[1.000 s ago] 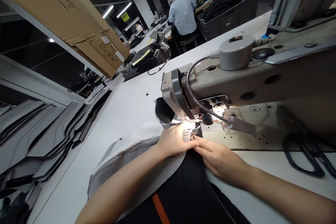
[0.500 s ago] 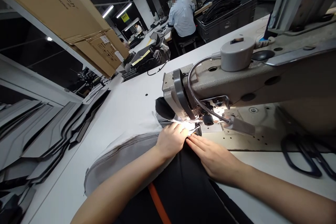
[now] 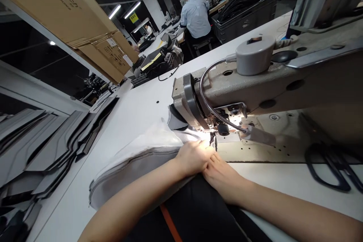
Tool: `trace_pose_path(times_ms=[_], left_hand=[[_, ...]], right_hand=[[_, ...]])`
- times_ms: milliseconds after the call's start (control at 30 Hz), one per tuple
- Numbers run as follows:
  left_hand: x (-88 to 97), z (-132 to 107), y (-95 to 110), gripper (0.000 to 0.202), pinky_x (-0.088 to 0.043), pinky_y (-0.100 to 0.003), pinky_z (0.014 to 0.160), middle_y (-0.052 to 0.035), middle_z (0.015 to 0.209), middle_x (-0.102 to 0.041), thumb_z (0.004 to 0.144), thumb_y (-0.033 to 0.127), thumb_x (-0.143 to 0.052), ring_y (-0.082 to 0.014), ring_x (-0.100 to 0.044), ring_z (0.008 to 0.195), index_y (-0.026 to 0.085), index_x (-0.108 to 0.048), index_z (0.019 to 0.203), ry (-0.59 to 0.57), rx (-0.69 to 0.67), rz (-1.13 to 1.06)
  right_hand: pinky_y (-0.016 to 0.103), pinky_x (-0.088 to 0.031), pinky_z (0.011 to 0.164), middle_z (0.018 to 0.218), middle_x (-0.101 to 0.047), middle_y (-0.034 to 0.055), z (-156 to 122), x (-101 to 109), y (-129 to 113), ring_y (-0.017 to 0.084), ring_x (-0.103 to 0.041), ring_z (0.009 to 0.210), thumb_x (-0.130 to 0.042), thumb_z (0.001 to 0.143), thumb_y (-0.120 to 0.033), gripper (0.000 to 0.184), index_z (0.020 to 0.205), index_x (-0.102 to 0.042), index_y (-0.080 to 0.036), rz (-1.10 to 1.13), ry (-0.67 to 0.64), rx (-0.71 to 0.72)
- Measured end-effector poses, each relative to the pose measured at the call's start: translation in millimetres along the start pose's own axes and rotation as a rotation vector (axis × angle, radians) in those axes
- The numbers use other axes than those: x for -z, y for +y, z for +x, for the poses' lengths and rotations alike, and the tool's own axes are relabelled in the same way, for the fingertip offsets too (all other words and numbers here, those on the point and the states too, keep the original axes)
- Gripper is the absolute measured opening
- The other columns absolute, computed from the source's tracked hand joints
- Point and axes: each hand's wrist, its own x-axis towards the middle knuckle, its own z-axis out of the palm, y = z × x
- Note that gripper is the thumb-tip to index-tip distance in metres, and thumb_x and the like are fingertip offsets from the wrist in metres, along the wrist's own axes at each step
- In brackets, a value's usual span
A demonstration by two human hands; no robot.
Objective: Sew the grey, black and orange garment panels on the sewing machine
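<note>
My left hand is closed on the edge of a grey and black fabric piece, just in front of the lit needle area of a sewing machine. Against it, my right hand has its fingers bent onto the same fabric, close to the seam. The two hands touch, and the fingertips are partly hidden. Grey mesh with a zipper-like edge spreads out to the left. Black cloth with an orange strip hangs toward me. The needle itself is lost in the glare.
Black-handled scissors lie on the machine bed at right. Stacked grey panels line the left side. A cardboard box stands at upper left. Beyond the table, a person in a light blue shirt sits near a dark crate.
My left hand has moved slightly right, and my right hand has drawn in against it, its fingers going from stretched to bent. The fabric under the left hand has shifted and bunched.
</note>
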Motion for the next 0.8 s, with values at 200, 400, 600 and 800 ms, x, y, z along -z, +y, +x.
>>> trace_pose_path(times_ms=[200, 400, 600, 800], left_hand=[[-1.2, 3, 3, 0.015, -0.045, -0.025, 0.061, -0.0042, 0.084, -0.059, 0.086, 0.011, -0.045, -0.0173, -0.058, 0.076, 0.016, -0.058, 0.090, -0.087, 0.002, -0.036], [-10.9, -3, 7, 0.015, -0.048, -0.030, 0.074, -0.0071, 0.102, -0.058, 0.087, 0.017, -0.050, -0.0220, -0.054, 0.097, 0.019, -0.061, 0.097, 0.069, 0.071, -0.016], [-15.9, -4, 11, 0.019, -0.046, -0.027, 0.063, -0.0041, 0.077, -0.058, 0.091, 0.020, -0.046, -0.0178, -0.056, 0.078, 0.020, -0.063, 0.081, 0.073, 0.092, -0.001], [-18.9, 1, 12, 0.016, -0.045, -0.027, 0.062, -0.0036, 0.075, -0.058, 0.091, 0.021, -0.049, -0.0186, -0.057, 0.076, 0.021, -0.064, 0.086, 0.086, 0.103, 0.040]], right_hand=[[0.041, -0.050, 0.083, 0.100, -0.066, 0.0247, -19, 4, 2, 0.030, -0.064, 0.092, -0.046, 0.077, -0.007, 0.033, 0.104, -0.062, 0.002, -0.341, 0.292, 0.122], [0.038, -0.051, 0.086, 0.108, -0.065, 0.0233, -34, 6, 3, 0.029, -0.063, 0.099, -0.045, 0.078, -0.005, 0.036, 0.110, -0.060, 0.000, -0.278, 0.357, 0.130], [0.040, -0.050, 0.088, 0.111, -0.062, 0.0257, -34, 3, 0, 0.031, -0.061, 0.102, -0.044, 0.076, -0.007, 0.040, 0.113, -0.058, 0.002, -0.234, 0.333, 0.092], [0.039, -0.052, 0.086, 0.108, -0.064, 0.0250, -31, 6, 3, 0.031, -0.062, 0.100, -0.042, 0.075, -0.007, 0.039, 0.109, -0.061, 0.001, -0.229, 0.341, 0.082]])
